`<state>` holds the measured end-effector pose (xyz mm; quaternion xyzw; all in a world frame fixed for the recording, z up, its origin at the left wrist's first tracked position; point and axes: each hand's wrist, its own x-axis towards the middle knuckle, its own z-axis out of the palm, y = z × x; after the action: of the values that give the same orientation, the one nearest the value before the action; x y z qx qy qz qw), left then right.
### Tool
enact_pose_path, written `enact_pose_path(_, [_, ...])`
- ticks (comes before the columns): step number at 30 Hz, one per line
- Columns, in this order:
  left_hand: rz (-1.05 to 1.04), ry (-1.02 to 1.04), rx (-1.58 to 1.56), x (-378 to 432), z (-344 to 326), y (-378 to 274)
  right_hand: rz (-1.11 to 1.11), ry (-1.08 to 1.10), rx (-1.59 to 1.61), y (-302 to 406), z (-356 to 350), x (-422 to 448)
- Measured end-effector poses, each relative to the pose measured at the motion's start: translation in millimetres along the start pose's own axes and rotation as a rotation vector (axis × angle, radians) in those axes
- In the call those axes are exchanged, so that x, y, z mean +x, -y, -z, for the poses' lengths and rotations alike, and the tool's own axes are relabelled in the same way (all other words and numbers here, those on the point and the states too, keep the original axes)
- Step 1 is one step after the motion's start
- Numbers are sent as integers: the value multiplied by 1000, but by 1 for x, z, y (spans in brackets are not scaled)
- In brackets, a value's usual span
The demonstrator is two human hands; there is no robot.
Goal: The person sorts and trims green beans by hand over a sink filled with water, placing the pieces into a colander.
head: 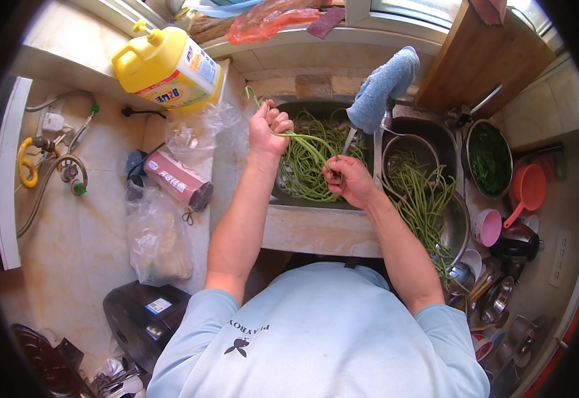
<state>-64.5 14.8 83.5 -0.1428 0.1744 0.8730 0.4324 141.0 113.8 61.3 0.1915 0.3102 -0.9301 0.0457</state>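
My left hand (270, 128) is closed around a few long green beans (311, 143) above the left sink basin. Lower and to the right, my right hand (350, 180) grips the other end of the same beans, its fingers pinched together. Beneath both hands, a heap of long beans (302, 171) fills the metal sink basin (289, 200). Water runs from the faucet, which has a blue cloth (386, 89) draped over it. More long beans (426, 199) lie across a metal bowl (461, 224) and a pot in the right basin.
A yellow detergent jug (170, 64) stands at the back left, near plastic bags (157, 239) and a pink-wrapped roll (177, 180). At right are a bowl of leafy greens (489, 159), a red ladle (529, 186), a pink cup (488, 227) and a wooden cutting board (488, 59).
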Motion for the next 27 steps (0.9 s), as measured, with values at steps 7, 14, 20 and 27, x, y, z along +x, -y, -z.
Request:
enact_pose_path(7, [-21, -26, 63, 3, -8, 5, 15, -53, -133, -5, 1, 6])
enact_pose_path(14, [-64, -101, 339, 0, -8, 35, -11, -259, -1309, 0, 1, 33])
enact_pose_path(20, [-221, 29, 360, 12, -22, 13, -42, -456, -1426, -17, 41, 40])
enact_pose_path(27, [-299, -7, 469, 23, -8, 54, 140, -870, -964, -42, 65, 54])
